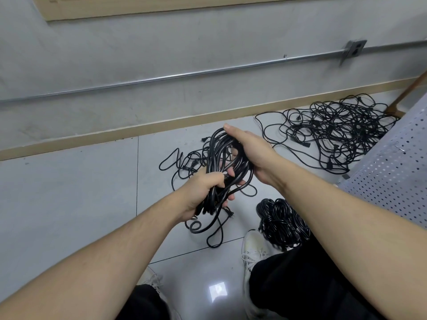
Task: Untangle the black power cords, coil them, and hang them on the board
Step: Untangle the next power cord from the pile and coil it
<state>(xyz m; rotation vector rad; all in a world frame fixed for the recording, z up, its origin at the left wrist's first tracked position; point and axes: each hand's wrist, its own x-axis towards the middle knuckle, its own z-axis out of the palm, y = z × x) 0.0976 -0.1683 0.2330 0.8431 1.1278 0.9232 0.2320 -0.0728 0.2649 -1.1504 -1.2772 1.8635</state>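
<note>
1. Evidently mid-task: the left hand clenches the bottom of a coiled cord while the right hand grips its top, above the tiled floor.
2. One finished bundle lies by the shoe; nothing seems hung yet.
3. A large tangle waits near the skirting, beside the perforated board.

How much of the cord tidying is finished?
Done: one coiled bundle lies on the floor by the white shoe. In hand: the left hand and right hand hold a half-made coil with loose ends trailing. Left: the big tangled pile by the wall, and hanging. No coil is seen hung.
</note>
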